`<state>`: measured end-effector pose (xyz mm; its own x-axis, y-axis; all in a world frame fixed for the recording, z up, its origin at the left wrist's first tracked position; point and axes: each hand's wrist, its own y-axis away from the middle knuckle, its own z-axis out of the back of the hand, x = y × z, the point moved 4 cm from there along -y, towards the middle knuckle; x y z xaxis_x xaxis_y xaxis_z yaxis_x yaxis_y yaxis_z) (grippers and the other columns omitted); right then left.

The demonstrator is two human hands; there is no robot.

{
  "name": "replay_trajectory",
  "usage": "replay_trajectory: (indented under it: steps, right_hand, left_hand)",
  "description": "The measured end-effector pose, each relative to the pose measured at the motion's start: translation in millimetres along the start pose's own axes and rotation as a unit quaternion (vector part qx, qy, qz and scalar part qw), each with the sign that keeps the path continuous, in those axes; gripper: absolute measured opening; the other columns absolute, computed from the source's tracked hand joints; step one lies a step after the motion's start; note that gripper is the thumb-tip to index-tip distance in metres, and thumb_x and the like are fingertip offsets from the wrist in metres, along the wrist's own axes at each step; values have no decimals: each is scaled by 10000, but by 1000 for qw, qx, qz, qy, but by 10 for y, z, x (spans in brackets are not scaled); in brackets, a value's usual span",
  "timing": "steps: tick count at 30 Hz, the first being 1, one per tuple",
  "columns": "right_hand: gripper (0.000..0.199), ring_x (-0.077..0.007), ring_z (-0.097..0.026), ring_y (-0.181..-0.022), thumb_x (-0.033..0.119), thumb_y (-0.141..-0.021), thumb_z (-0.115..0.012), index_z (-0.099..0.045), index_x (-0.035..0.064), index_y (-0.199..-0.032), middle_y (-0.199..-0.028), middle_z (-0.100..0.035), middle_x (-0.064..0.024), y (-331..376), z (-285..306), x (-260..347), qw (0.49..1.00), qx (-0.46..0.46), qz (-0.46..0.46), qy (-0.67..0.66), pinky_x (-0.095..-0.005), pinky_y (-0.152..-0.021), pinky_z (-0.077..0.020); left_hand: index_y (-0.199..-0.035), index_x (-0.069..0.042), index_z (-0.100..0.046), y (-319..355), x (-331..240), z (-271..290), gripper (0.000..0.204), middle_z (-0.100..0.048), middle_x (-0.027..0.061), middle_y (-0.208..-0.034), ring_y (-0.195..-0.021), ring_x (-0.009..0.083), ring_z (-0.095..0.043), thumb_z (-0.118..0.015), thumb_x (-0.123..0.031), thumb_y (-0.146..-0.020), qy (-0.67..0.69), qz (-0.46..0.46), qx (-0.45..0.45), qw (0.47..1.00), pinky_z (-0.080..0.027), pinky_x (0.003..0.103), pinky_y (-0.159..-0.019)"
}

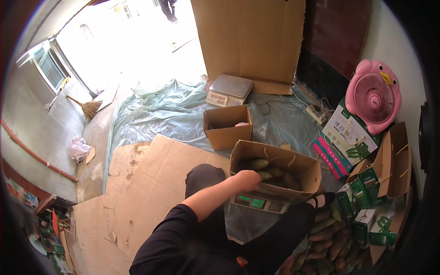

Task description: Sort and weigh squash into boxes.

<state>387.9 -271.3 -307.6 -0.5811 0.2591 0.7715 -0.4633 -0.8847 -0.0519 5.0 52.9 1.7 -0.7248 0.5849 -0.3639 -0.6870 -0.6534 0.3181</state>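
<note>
My left hand point(247, 180) is at the near left corner of an open cardboard box point(298, 195), its fingers curled over the rim. A long green vegetable point(266, 175) lies against the fingertips. Whether the fingers grip it or only the rim is hidden. Inside the box are several long green and brown vegetables point(288, 179). The box rests on a scale point(261, 203) whose display glows green, between my legs. My right hand does not show.
A smaller open carton point(229, 137) and another scale point(230, 87) stand beyond, on plastic sheeting point(156, 105). Loose vegetables point(327, 243) pile up at right near my foot. Further right are green cartons point(366, 190) and a pink fan point(375, 98). Flattened cardboard point(151, 183) lies left.
</note>
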Motion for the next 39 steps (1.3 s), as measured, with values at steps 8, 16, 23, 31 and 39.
replay_trajectory:
  steps: [8,16,23,31,39]
  right_hand:
    - [241,-326,-586,-831,205,-807,-522,-578,8,-935,-889,-608,-179,-445,-790,553,987,106,113,30,-414,-713,-461]
    - [277,-387,-585,-786,281,-797,-520,-572,21,-877,-838,-603,-215,222,-1054,942,979,182,17,93,-458,-672,-454]
    - [348,-402,-577,-859,388,-720,-583,-587,74,-871,-872,-615,-192,1757,-884,566,959,120,-199,161,-504,-719,-444]
    - [290,-297,-550,-1014,301,-818,-546,-579,130,-1050,-1050,-603,-108,1719,-444,871,888,237,-339,202,-426,-810,-461]
    - [205,-279,-583,-971,144,-776,-573,-590,103,-976,-1013,-599,-85,1892,787,710,782,72,-491,378,-410,-771,-500]
  left_hand:
    - [-921,-71,-638,25,9,-54,259,-644,129,-913,-912,317,-607,-650,-248,-733,-5,14,-4,1000,-487,426,-778]
    - [-1129,-171,-599,-189,150,-281,363,-652,134,-880,-836,311,-629,-586,-219,-770,-92,0,74,993,-502,415,-742]
    - [-1147,-96,-588,-217,40,-14,350,-629,199,-974,-947,360,-592,-557,-121,-799,0,-21,35,999,-467,399,-811]
    - [-1135,-38,-571,-210,-178,-159,335,-627,217,-957,-944,351,-599,-539,-80,-805,6,-27,93,995,-454,380,-807]
    - [-1112,-35,-581,-102,-167,-98,309,-628,211,-935,-917,344,-605,-521,-84,-813,34,1,74,997,-450,371,-802]
